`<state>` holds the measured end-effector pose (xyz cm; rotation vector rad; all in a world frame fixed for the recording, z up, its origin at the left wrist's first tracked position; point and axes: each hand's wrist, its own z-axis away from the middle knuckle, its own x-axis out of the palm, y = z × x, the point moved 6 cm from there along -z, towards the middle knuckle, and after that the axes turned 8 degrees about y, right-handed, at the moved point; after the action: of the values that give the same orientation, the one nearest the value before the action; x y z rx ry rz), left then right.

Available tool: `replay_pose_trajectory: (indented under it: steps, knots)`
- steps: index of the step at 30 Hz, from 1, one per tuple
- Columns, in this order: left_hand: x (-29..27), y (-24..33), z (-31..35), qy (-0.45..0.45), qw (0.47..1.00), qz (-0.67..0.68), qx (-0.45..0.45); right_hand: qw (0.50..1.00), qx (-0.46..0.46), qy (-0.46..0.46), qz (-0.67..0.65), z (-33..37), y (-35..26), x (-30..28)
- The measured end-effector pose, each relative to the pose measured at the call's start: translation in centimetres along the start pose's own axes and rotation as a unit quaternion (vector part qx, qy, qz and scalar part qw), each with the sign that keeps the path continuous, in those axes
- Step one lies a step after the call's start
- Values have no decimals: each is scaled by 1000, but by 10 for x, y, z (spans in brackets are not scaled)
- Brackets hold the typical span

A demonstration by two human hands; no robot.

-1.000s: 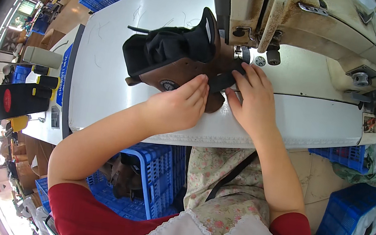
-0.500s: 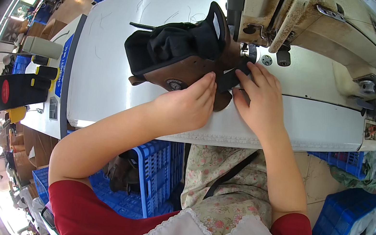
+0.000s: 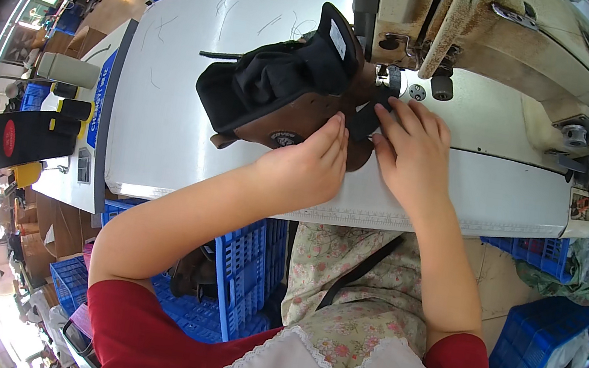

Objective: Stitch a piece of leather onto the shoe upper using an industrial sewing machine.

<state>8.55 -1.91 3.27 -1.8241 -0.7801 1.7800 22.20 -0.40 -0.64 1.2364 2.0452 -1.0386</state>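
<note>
A brown and black shoe upper (image 3: 285, 118) lies on the white sewing table, its padded black lining facing up and a round emblem on its brown side. My left hand (image 3: 313, 158) presses its closed fingers on the brown side near that emblem. A black strip (image 3: 366, 121) sits at the upper's right end, just below the presser foot (image 3: 384, 77) of the sewing machine (image 3: 474, 51). My right hand (image 3: 415, 152) holds the strip's right edge between thumb and forefinger, the other fingers bent over the machine bed. The far end of the upper meets the presser foot; the needle tip cannot be made out.
The machine's head and arm rise at the upper right. Loose threads (image 3: 225, 14) lie on the table (image 3: 158, 103). Below its front edge is a blue crate (image 3: 239, 275) with brown pieces inside. Another blue crate (image 3: 540, 350) stands at the lower right.
The shoe upper has shifted slightly right and turned a little, with my left hand moving right along with it. My right hand has slid slightly right.
</note>
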Motion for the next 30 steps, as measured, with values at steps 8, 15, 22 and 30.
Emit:
replay_pose_trajectory:
  steps: [8,15,22,30]
  knots:
    - [3,12,-11,4,998,23,-59,1000,4,0,25,-6,8,-2]
    - [3,14,-21,25,994,44,-101,999,-24,-29,-26,-6,15,0]
    - [1,19,-36,28,984,52,-166,996,-53,-69,8,-15,25,-4]
    - [2,28,-47,54,979,39,-194,994,-55,-89,18,-16,37,-1]
